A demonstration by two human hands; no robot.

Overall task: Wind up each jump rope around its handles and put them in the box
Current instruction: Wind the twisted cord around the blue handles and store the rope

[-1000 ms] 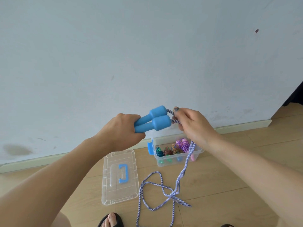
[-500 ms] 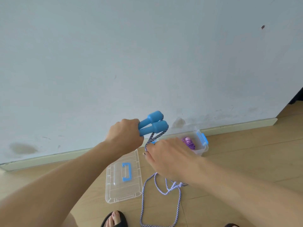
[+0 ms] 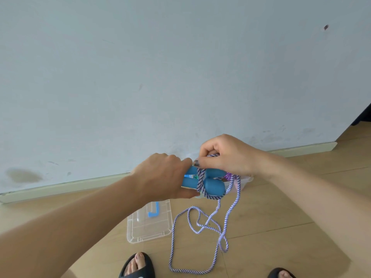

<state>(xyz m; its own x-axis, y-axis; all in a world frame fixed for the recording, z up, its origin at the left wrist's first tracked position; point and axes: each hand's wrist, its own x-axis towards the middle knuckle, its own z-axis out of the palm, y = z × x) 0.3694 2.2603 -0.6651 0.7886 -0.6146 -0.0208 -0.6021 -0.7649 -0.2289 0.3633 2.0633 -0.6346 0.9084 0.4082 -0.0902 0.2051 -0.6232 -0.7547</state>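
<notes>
The clear plastic box [image 3: 244, 182] was mostly hidden behind the hands, its flat lid [image 3: 149, 224] laid on the wooden floor [image 3: 281, 217]. The smooth blue handles [image 3: 208, 182] were gripped by the left hand [image 3: 162, 177]. The twisted striped rope [image 3: 200, 223] was pinched by the right hand [image 3: 226, 155].

Matt blue foam-like handles [image 3: 212, 186], a twisted braided cord rope [image 3: 202, 219], a clear glossy plastic lid [image 3: 149, 227], smooth wood-look floor [image 3: 281, 217].
</notes>
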